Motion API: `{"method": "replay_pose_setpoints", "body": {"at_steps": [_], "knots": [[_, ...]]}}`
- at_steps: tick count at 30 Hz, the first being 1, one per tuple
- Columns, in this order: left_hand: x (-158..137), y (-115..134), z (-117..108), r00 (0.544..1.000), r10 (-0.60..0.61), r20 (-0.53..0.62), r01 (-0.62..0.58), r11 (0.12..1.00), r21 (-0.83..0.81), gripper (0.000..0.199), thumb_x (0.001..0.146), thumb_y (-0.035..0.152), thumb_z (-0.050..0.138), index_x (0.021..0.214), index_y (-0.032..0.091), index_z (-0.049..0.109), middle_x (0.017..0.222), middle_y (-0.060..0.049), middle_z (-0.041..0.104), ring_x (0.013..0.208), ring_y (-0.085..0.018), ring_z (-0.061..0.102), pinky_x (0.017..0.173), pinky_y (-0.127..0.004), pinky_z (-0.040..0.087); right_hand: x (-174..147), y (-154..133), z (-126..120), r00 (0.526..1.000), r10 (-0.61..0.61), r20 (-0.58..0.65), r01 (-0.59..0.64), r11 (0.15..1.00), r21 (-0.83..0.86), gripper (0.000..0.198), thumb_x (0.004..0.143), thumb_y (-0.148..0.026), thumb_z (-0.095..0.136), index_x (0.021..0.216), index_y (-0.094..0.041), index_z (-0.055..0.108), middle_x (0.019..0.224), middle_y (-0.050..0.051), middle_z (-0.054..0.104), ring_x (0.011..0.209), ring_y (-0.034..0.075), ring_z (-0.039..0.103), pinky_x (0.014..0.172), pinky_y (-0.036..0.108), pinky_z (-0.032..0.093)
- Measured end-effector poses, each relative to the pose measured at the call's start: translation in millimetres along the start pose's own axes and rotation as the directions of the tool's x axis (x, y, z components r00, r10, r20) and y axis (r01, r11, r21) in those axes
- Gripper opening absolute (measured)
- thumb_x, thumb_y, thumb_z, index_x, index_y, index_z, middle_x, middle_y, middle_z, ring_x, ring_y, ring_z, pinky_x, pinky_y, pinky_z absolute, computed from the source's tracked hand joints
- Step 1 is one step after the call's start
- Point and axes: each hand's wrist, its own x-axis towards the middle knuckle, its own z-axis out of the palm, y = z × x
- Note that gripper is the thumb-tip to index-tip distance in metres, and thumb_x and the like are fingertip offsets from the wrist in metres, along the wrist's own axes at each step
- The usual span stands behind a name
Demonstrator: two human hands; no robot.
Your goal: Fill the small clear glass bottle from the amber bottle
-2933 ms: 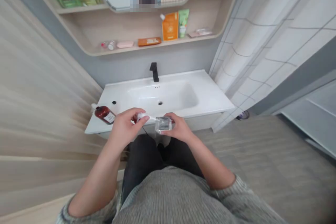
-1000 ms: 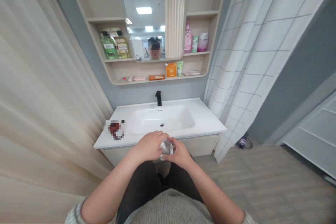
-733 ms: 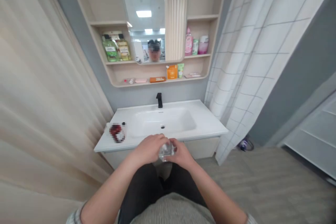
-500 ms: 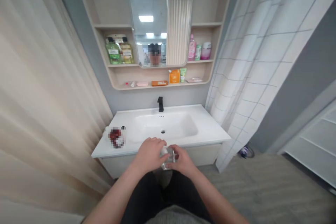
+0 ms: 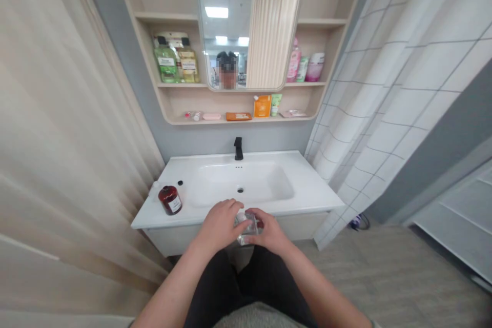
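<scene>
In front of the vanity's near edge, both my hands are around a small clear bottle. My right hand wraps its right side. My left hand closes over its top left, with the thumb across a whitish part that the fingers mostly hide. On the left end of the counter stands a dark red-brown bottle with a white label. A small black cap lies behind it, and a small whitish piece sits near the curtain.
The white sink basin with a black faucet lies beyond my hands. Above hangs a shelf cabinet with a mirror and toiletries. A beige curtain borders the left, a checked white curtain the right.
The camera view has shifted slightly. Both hands stay on the clear bottle in nearly the same grip, and the things on the counter have not moved.
</scene>
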Motion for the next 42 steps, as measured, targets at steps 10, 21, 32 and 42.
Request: {"method": "replay_pose_setpoints", "body": {"at_steps": [10,21,32,42], "knots": [[1,5,6,0.953,0.177,0.245,-0.149,0.98,-0.131,0.024,0.112,0.042,0.064,0.124,0.024,0.076,0.125,-0.01,0.082,0.123,-0.031,0.077,0.109,-0.042,0.055,0,-3,-27,0.922,0.011,0.387,-0.149,0.933,0.328,0.085,0.054,-0.061,0.111,0.125,-0.023,0.083,0.116,0.009,0.083,0.108,0.033,0.08,0.1,0.047,0.064],[3,4,28,0.964,0.039,0.262,-0.032,0.999,-0.031,0.034,0.117,0.045,0.052,0.136,0.024,0.072,0.123,-0.013,0.084,0.116,-0.034,0.08,0.101,-0.045,0.058,-6,15,-5,0.962,0.079,0.26,-0.16,0.938,0.306,0.088,0.054,-0.063,0.11,0.128,-0.026,0.078,0.124,0.009,0.083,0.114,0.034,0.079,0.103,0.048,0.064],[45,-134,77,0.935,-0.343,-0.092,0.353,0.927,0.129,0.054,0.115,0.044,0.054,0.161,0.017,0.061,0.162,-0.021,0.066,0.155,-0.038,0.057,0.13,-0.054,0.044,39,86,-122,0.85,0.064,-0.523,-0.135,0.986,-0.099,0.079,0.061,-0.058,0.097,0.124,-0.025,0.064,0.12,0.01,0.076,0.111,0.034,0.073,0.107,0.051,0.058],[52,-168,119,0.884,-0.467,-0.016,0.457,0.858,0.235,0.06,0.115,0.054,0.048,0.158,0.015,0.066,0.155,-0.02,0.072,0.148,-0.037,0.062,0.125,-0.049,0.048,134,164,-254,0.503,0.18,-0.845,-0.475,0.875,-0.096,0.083,0.063,-0.051,0.095,0.131,-0.02,0.057,0.126,0.019,0.077,0.11,0.036,0.072,0.098,0.045,0.056]]}}
